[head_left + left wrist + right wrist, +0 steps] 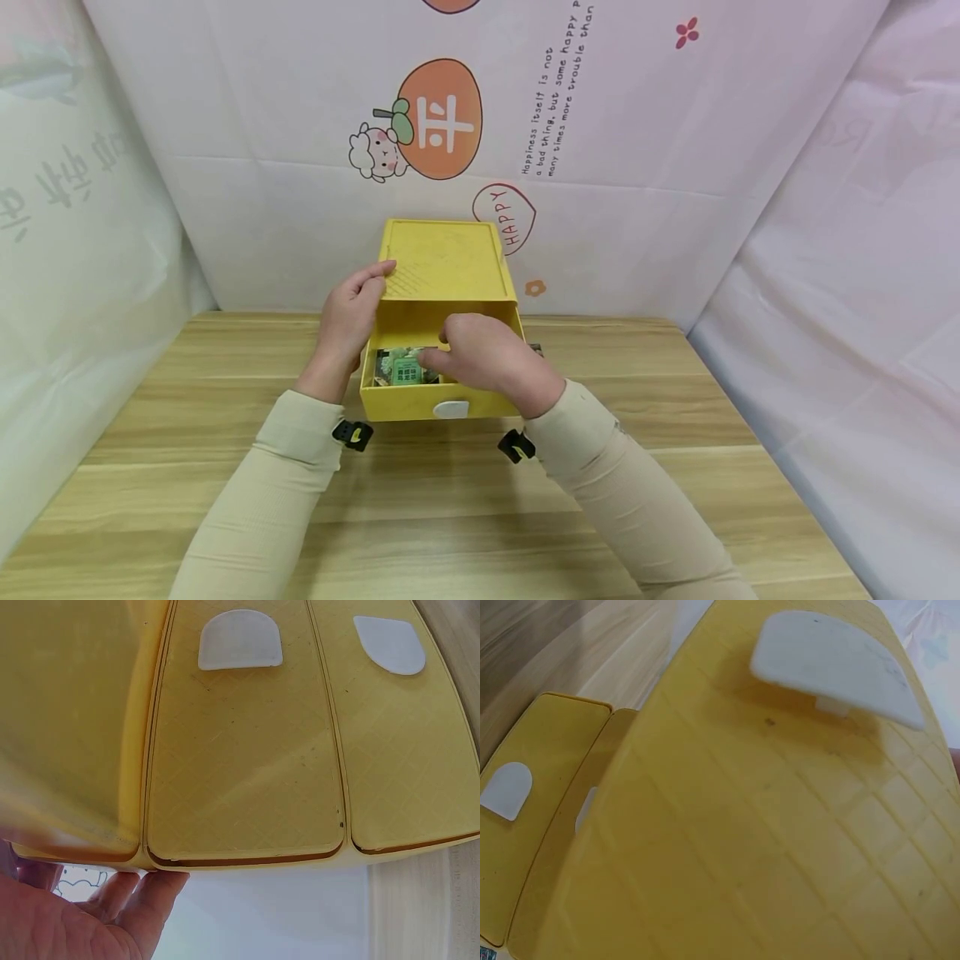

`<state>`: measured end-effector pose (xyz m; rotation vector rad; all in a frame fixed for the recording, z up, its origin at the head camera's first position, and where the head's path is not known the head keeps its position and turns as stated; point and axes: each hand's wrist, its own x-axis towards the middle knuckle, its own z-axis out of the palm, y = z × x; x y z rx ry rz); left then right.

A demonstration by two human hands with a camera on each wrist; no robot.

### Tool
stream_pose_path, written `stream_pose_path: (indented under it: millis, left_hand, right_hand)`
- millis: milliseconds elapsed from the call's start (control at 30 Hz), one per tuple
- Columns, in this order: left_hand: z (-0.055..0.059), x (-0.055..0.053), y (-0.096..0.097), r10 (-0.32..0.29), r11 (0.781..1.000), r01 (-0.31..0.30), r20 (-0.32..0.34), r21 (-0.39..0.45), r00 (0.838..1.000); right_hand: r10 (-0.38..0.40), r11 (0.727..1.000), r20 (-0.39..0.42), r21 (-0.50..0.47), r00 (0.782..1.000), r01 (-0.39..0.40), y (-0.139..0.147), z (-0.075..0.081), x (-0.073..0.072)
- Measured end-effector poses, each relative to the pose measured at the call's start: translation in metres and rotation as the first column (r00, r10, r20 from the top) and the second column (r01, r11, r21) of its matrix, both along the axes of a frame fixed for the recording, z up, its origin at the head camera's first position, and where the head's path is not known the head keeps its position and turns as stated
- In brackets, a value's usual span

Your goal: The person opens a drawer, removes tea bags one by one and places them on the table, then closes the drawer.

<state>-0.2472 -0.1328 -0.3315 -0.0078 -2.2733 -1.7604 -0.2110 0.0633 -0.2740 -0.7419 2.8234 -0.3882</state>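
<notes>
A yellow drawer cabinet (450, 258) stands on the table with its top drawer (405, 406) pulled out. My left hand (348, 321) holds the cabinet's upper left edge, its fingertips at the side rim in the left wrist view. Over the open drawer is my right hand (483, 354), reaching in from the right, its thumb overlapping a small green printed packet (397, 368) inside. Most of the right fingers are hidden, and I cannot tell whether they hold anything. The drawer's front and white pull tab (832, 664) fill much of the right wrist view.
Two lower drawers with white tabs (241, 641) are closed in the left wrist view. A small dark printed thing (536, 348) shows just right of the open drawer. Wood-grain table (420, 517) surrounds the cabinet, and a printed white cloth (600, 242) hangs behind.
</notes>
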Motion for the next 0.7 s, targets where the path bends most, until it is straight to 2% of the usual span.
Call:
stream_pose_path:
  millis: [200, 700]
  left_hand:
    - [0.0007, 0.0015, 0.0009, 0.000, 1.000, 0.000, 0.003, 0.001, 1.000]
    - [0.0002, 0.0002, 0.0014, 0.009, 1.000, -0.009, 0.003, 0.003, 1.000]
  right_hand:
    - [-0.003, 1.000, 0.028, -0.024, 1.000, 0.004, -0.0024, 0.0001, -0.0007]
    - [0.001, 0.999, 0.037, -0.053, 0.999, 0.001, -0.0072, -0.0027, -0.0024]
